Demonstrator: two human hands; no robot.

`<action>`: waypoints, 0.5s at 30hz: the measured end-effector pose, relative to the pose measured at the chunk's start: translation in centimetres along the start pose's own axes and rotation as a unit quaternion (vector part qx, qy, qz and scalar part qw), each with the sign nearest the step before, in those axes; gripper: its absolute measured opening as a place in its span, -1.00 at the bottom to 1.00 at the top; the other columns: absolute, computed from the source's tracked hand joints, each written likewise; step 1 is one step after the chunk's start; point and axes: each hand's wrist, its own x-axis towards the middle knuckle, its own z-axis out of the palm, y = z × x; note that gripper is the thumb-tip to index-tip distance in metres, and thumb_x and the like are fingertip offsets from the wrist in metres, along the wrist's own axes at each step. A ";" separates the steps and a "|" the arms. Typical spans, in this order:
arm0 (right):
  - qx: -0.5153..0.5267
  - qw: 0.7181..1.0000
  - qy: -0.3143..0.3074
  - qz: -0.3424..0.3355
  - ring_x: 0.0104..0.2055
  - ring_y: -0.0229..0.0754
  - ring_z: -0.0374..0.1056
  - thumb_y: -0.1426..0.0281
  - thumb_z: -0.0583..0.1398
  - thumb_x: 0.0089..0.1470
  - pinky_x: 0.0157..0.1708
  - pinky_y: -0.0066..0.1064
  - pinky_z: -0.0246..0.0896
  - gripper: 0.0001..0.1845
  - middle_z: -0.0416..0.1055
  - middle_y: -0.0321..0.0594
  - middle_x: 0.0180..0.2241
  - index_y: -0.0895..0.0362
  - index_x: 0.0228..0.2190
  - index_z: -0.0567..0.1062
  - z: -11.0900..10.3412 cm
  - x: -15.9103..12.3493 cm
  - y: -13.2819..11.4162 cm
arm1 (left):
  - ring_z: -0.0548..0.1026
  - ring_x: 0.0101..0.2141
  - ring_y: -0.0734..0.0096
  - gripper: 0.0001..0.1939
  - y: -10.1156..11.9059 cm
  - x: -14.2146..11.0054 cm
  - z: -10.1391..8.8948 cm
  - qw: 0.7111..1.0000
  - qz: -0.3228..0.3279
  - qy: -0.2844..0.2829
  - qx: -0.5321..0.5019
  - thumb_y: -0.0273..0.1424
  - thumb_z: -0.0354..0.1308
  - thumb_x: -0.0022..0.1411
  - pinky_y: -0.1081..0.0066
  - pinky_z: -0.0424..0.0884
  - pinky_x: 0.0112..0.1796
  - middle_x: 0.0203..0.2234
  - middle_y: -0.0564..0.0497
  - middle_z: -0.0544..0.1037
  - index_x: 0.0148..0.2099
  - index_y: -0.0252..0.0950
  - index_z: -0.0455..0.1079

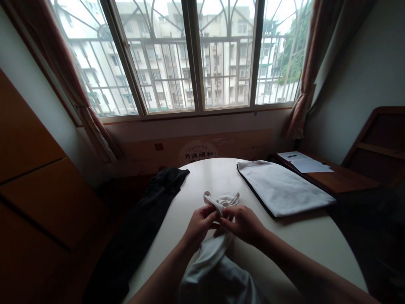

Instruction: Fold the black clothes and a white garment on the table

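Observation:
A white cloth garment (215, 253) hangs down toward me from my two hands over the table, its upper end bunched and twisted into narrow, strap-like loops. My left hand (202, 221) pinches the twisted part from the left, its fingers closed on the fabric. On the other side, my right hand (243, 221) grips the same spot with thumb and fingers, close against the left hand. Which kind of garment it is, I cannot tell. Its lower end runs out of the bottom of the view.
The white oval table (202, 177) lies below my hands. To the right is a folded white cloth (281, 185) with a black edge. Black clothing (152, 211) drapes over the left side. A wooden side table (348, 179) bears papers (306, 162) and pens. Windows stand behind.

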 end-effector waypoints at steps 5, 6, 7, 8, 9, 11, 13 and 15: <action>-0.017 0.999 -0.017 -0.022 -0.46 -0.19 0.45 0.30 0.15 0.25 -0.42 -0.45 0.13 -0.71 0.56 -0.27 -0.51 0.06 -0.45 0.60 0.1 -0.1 0.2 | 0.59 -0.35 0.22 -0.48 -0.5 0.3 -0.3 1.000 0.005 0.002 0.015 -0.11 0.48 -0.06 0.35 0.50 -0.37 -0.31 -0.18 0.66 -0.15 -0.40 0.60; -0.021 0.999 -0.017 -0.026 -0.47 -0.20 0.44 0.32 0.14 0.25 -0.42 -0.44 0.12 -0.70 0.56 -0.27 -0.51 0.06 -0.45 0.60 0.1 -0.1 0.3 | 0.59 -0.36 0.22 -0.48 -0.6 0.4 -0.4 1.000 0.006 0.007 0.017 -0.11 0.49 -0.07 0.34 0.50 -0.37 -0.32 -0.18 0.66 -0.17 -0.41 0.60; -0.026 0.999 -0.014 -0.027 -0.47 -0.20 0.42 0.33 0.13 0.25 -0.43 -0.44 0.10 -0.70 0.55 -0.27 -0.51 0.07 -0.46 0.59 0.1 -0.1 0.4 | 0.59 -0.37 0.22 -0.49 -0.6 0.4 -0.4 1.000 0.006 0.012 0.017 -0.11 0.49 -0.08 0.33 0.51 -0.38 -0.34 -0.17 0.65 -0.19 -0.41 0.60; -0.032 0.999 -0.009 -0.026 -0.48 -0.21 0.41 0.35 0.13 0.24 -0.44 -0.43 0.08 -0.70 0.55 -0.27 -0.51 0.07 -0.47 0.58 0.1 -0.1 0.5 | 0.59 -0.38 0.21 -0.49 -0.6 0.4 -0.4 1.000 0.006 0.016 0.015 -0.10 0.49 -0.08 0.31 0.52 -0.37 -0.35 -0.16 0.65 -0.21 -0.41 0.60; -0.037 0.999 -0.004 -0.023 -0.48 -0.21 0.40 0.36 0.13 0.23 -0.44 -0.43 0.06 -0.71 0.54 -0.28 -0.51 0.07 -0.48 0.58 0.0 -0.1 0.6 | 0.59 -0.37 0.20 -0.49 -0.5 0.4 -0.3 1.000 0.008 0.018 0.010 -0.10 0.49 -0.08 0.29 0.53 -0.36 -0.36 -0.16 0.65 -0.22 -0.41 0.60; -0.040 0.999 0.004 -0.016 -0.50 -0.21 0.38 0.36 0.13 0.23 -0.46 -0.43 0.05 -0.70 0.53 -0.28 -0.53 0.08 -0.50 0.56 -0.1 0.0 0.6 | 0.60 -0.35 0.18 -0.50 -0.4 0.4 -0.2 1.000 0.012 0.019 -0.001 -0.10 0.49 -0.09 0.25 0.55 -0.33 -0.35 -0.16 0.65 -0.23 -0.41 0.60; -0.025 1.000 0.002 -0.015 -0.48 -0.21 0.41 0.34 0.15 0.23 -0.45 -0.43 0.08 -0.71 0.54 -0.28 -0.52 0.08 -0.48 0.57 -0.3 0.1 0.6 | 0.60 -0.35 0.19 -0.52 -0.4 0.4 -0.2 1.000 0.015 0.018 -0.002 -0.12 0.50 -0.10 0.26 0.55 -0.33 -0.34 -0.15 0.65 -0.24 -0.40 0.59; 0.005 1.000 -0.009 -0.014 -0.45 -0.19 0.46 0.29 0.21 0.20 -0.41 -0.44 0.16 -0.78 0.58 -0.29 -0.47 0.07 -0.44 0.59 -0.3 0.0 0.5 | 0.58 -0.37 0.24 -0.54 -0.4 0.4 -0.3 1.000 0.014 0.014 0.009 -0.14 0.51 -0.11 0.32 0.52 -0.36 -0.37 -0.12 0.64 -0.27 -0.40 0.58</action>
